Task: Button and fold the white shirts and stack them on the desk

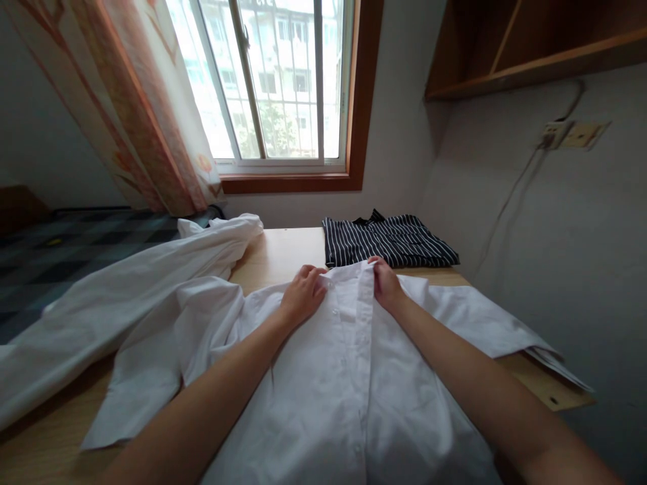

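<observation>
At the far left, a dark checked cover [30, 269] opened our line-up, and beside it sprawled a loose white garment [151, 279], rumpled and unfolded. Next came one sleeve [146, 377] of the white shirt [308, 397], flung out over the wooden table [288, 252], and then our left hand [304, 294], fingers curled narrow at the collar [348, 271]; whether it truly pinched, we could not tell. Centre stage, we had the shirt front up, collar away from us: spreading-out largely done, we reckoned, yet the front looked unfastened near the top, and lower down we couldn't be sure. Creases ran through the body, no fold there! Our right hand [385, 283] gripped the collar's other side, thumb and finger closed on cloth. Just behind it lay a striped garment [389, 241], neatly folded already, and farthest right the second sleeve [475, 316] stretched to the table's edge.
</observation>
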`<action>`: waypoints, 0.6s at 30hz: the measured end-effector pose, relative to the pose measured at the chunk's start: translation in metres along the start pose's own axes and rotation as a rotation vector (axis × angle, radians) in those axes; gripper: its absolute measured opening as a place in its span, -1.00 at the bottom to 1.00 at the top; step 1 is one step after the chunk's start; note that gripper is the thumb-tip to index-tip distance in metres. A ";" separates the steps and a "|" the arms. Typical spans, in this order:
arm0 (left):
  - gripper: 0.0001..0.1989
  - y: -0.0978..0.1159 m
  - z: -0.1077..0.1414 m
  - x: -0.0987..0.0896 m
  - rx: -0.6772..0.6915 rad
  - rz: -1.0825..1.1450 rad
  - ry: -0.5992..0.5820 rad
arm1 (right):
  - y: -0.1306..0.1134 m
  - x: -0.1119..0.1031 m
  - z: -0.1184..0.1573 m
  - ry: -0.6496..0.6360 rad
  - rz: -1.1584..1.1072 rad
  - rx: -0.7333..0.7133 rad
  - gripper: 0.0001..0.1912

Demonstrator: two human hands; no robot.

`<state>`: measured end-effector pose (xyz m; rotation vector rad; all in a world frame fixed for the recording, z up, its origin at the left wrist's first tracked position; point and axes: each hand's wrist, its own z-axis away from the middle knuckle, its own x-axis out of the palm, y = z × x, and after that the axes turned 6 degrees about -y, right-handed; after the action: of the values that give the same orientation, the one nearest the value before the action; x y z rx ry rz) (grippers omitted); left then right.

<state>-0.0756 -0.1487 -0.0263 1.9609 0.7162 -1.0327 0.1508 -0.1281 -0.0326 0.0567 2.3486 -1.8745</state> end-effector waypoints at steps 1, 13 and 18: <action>-0.62 0.000 0.000 0.001 0.001 -0.010 0.002 | 0.002 0.006 0.002 -0.019 -0.032 0.018 -0.79; -0.85 0.010 -0.001 -0.004 0.006 -0.136 0.019 | -0.005 0.024 0.013 -0.178 0.412 -0.139 -0.86; -0.84 0.011 -0.002 -0.002 0.014 -0.149 -0.079 | -0.011 0.035 0.015 -0.223 0.639 -0.174 -0.73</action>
<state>-0.0678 -0.1531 -0.0201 1.8896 0.8233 -1.2004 0.1156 -0.1473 -0.0295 0.4874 2.0046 -1.2952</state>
